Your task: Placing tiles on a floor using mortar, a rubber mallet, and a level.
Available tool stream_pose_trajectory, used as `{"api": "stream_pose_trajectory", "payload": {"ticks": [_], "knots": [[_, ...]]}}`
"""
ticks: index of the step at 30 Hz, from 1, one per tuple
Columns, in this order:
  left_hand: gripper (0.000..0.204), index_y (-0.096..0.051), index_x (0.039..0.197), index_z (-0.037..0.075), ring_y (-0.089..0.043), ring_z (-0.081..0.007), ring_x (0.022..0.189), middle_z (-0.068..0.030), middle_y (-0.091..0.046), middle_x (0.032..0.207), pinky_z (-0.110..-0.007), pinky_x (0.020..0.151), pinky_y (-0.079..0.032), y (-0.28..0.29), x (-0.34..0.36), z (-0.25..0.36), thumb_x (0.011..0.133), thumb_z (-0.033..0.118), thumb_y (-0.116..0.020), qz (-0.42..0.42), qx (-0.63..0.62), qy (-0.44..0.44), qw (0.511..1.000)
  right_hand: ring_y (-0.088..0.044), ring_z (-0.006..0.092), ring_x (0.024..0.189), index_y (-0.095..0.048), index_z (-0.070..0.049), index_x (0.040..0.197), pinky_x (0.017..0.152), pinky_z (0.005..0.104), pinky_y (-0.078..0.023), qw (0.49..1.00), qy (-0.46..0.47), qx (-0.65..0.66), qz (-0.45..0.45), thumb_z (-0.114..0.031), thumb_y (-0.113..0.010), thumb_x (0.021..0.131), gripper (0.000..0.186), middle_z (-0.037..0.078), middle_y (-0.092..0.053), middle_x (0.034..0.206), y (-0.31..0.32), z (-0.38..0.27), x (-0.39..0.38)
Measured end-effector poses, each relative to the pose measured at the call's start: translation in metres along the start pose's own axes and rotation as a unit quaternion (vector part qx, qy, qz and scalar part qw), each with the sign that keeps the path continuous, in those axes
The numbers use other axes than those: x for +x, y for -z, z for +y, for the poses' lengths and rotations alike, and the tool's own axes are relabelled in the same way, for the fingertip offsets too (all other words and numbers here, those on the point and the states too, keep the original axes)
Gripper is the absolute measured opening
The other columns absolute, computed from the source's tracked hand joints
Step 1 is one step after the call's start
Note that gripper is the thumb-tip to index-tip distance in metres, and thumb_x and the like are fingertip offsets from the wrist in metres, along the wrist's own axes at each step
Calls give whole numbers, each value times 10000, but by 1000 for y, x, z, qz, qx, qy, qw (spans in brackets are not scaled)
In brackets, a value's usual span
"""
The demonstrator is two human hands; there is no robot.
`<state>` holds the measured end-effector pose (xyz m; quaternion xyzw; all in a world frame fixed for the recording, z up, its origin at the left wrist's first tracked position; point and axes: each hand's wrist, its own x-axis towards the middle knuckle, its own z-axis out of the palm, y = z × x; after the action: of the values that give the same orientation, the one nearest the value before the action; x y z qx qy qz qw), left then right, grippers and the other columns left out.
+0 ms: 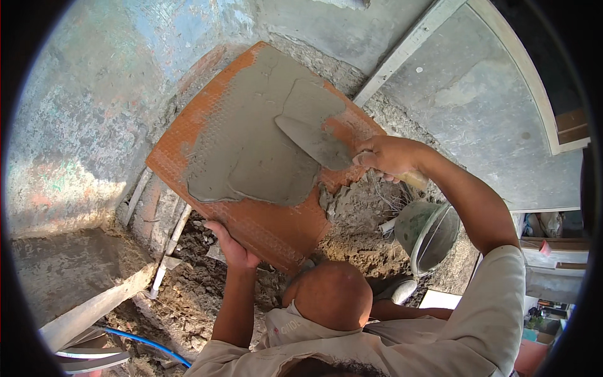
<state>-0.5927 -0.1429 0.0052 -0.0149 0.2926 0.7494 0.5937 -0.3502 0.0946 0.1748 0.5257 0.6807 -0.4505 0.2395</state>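
A large orange tile (pixel 286 223), its textured back facing up, is propped in front of me against the corner. Wet grey mortar (pixel 242 119) covers much of its upper and middle part. My right hand (pixel 392 157) is closed round the wooden handle of a trowel (pixel 314 141), whose mortar-smeared blade lies flat on the mortar. At the tile's lower left edge, my left hand (pixel 232 246) grips the rim, thumb showing and the other fingers hidden beneath. My bent knee (pixel 336 292) is close to the tile's lower corner.
A dark bucket (pixel 427 235) with a wire handle stands right of the tile. White pipe (pixel 169 251) rises from the rubble at left, near a concrete ledge (pixel 75 283). A blue hose (pixel 147 342) runs below. Rough walls and a wooden frame (pixel 408 50) enclose the corner.
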Motion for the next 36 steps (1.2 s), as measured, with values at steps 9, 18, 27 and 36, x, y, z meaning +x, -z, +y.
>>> {"api": "stream_pose_trajectory", "payload": {"ticks": [9,18,27,36], "knots": [[894,-301,1463,86,-427,-302,1307,-129,-416,1445,-475,1087,-373,-3,4,-4,873,756,-339,36,27,-20,999,-580,173,603,-590,-42,1184,549,316,-528,991,-59,77,92,-363,-478,983,395,66,-561,747,-26,46,-18],[855,-304,1466,98,-430,-298,1308,-114,-413,1457,-477,1094,-366,1,7,-4,894,732,-336,49,41,-35,997,-514,122,552,-581,-45,977,479,305,-467,978,-81,173,79,-349,-489,995,318,19,-506,695,5,87,-34],[854,-299,1472,117,-418,-308,1323,-114,-411,1458,-495,1101,-353,0,8,-3,891,742,-323,45,31,-30,998,-557,147,544,-574,-13,1138,501,311,-515,988,-82,132,11,-357,-482,991,385,48,-536,694,-58,58,-48],[842,-287,1479,132,-412,-303,1329,-105,-398,1469,-491,1099,-360,-19,10,-8,895,736,-325,48,28,-35,998,-670,210,630,-549,7,1244,570,343,-551,995,44,63,-58,-374,-462,995,463,165,-648,764,-116,26,-57]]}}
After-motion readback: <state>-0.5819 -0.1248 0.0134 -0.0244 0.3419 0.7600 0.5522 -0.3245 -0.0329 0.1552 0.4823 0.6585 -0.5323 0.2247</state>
